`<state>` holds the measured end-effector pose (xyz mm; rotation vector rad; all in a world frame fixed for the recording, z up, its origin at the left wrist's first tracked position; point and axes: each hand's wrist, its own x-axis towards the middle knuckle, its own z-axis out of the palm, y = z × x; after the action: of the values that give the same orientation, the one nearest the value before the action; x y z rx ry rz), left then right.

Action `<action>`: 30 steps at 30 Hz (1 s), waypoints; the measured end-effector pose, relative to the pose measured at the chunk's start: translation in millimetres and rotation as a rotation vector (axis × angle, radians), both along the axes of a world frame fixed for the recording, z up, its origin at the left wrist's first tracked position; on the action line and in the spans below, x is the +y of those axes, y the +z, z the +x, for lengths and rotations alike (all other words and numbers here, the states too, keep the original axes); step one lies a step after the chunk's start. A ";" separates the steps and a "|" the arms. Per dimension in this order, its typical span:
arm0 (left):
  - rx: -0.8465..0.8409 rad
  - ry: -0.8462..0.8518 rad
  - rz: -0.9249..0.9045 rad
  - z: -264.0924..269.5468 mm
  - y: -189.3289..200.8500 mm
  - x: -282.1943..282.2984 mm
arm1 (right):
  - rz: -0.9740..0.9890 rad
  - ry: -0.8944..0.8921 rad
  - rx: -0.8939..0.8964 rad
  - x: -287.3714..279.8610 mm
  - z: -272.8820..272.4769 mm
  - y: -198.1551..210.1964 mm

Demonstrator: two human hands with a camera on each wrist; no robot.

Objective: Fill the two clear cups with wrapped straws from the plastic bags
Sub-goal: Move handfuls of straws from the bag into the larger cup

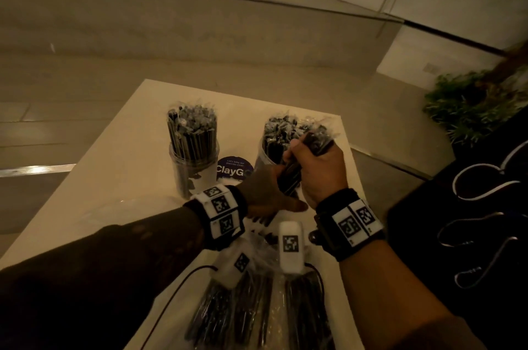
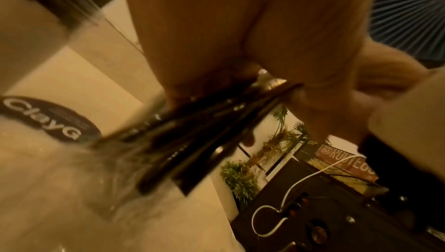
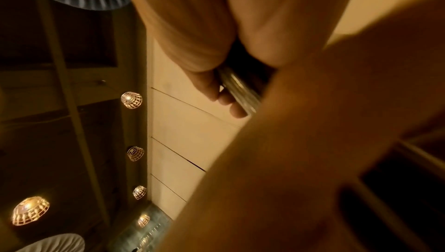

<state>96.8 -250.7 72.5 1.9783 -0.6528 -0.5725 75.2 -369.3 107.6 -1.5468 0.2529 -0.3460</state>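
Observation:
Two clear cups stand on the white table (image 1: pixel 125 149), each packed with black wrapped straws: the left cup (image 1: pixel 192 169) and the right cup (image 1: pixel 265 156). My right hand (image 1: pixel 317 169) grips a bundle of wrapped straws (image 1: pixel 289 178) just in front of the right cup, its upper end level with that cup's straw tops. My left hand (image 1: pixel 265 192) holds the bundle's lower end; the left wrist view shows the straws (image 2: pixel 192 134) running out from under its fingers. In the right wrist view my fingers (image 3: pixel 224 98) curl round shiny wrappers (image 3: pixel 240 92). Plastic bags of straws (image 1: pixel 251 312) lie near me.
A round dark "ClayGo" sticker (image 1: pixel 234 168) lies between the cups. A black cable (image 1: pixel 171 301) runs over the table's near part. A green plant (image 1: pixel 468 104) and a dark bag with white cords (image 1: pixel 471 221) sit to the right, off the table.

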 end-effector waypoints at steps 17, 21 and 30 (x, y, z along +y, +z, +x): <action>0.038 0.042 -0.006 -18.4 7.3 -18.8 | -0.652 0.107 -0.215 -31.9 -18.0 36.1; -0.021 0.033 0.007 -19.8 6.2 -23.2 | -0.302 -0.071 -0.184 -28.3 -29.3 23.9; -0.681 0.099 0.056 -7.0 4.0 -9.2 | -0.062 -0.243 -0.168 -23.0 -21.7 39.5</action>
<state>89.8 -259.8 76.5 2.2450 -0.9423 0.1693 53.5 -392.2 147.1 -1.5406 0.3017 -0.6769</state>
